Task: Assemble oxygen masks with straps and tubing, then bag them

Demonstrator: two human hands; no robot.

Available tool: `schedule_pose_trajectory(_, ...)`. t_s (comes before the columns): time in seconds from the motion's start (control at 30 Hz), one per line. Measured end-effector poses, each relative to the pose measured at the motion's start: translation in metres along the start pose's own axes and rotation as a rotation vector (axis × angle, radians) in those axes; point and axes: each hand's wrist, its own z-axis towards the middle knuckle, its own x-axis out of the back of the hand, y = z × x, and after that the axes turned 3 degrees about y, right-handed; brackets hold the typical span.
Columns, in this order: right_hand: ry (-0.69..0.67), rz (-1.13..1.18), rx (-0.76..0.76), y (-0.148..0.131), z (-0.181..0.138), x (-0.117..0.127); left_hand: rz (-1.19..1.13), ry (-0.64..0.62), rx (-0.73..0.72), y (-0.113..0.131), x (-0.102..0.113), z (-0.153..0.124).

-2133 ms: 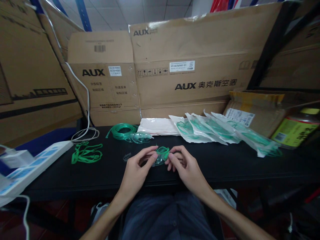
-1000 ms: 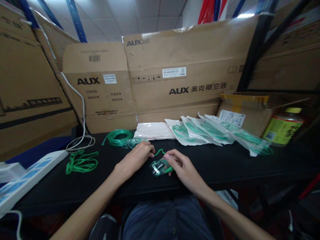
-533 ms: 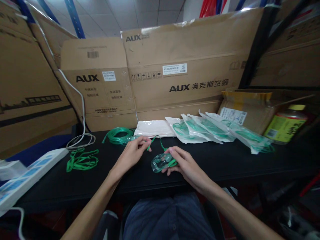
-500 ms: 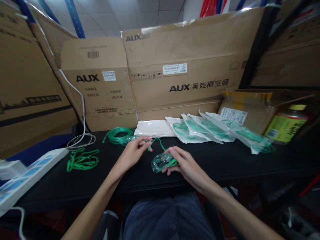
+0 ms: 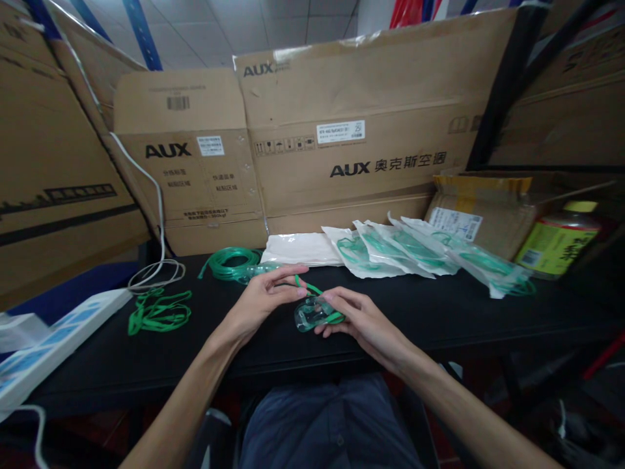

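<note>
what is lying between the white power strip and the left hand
A loose bundle of green straps lies on the black table between the white power strip and the left hand; the head view shows it.

Dim light is leaving the near floor [image 5: 105, 420] in shadow; wide-angle distortion is stretching the left power strip [image 5: 63, 345].

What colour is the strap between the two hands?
The strap is green, best seen in the head view.

Along this black table [image 5: 463, 319] lie tangled green straps [image 5: 146, 319], a coil of green tubing [image 5: 227, 275], flat white packets [image 5: 303, 250] and overlapping pouches [image 5: 407, 251] with green contents.
</note>
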Motion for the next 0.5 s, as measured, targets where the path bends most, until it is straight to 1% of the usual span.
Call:
schedule_pose_trajectory(0.3,0.019,0.029,-0.005,0.002,0.000,0.002,0.160,0.012,-0.054,0.013,0.002,-0.005)
schedule_pose_trajectory(0.5,0.021,0.016,-0.009,-0.002,0.000,-0.001,0.163,0.009,-0.062,0.010,0.003,-0.005)
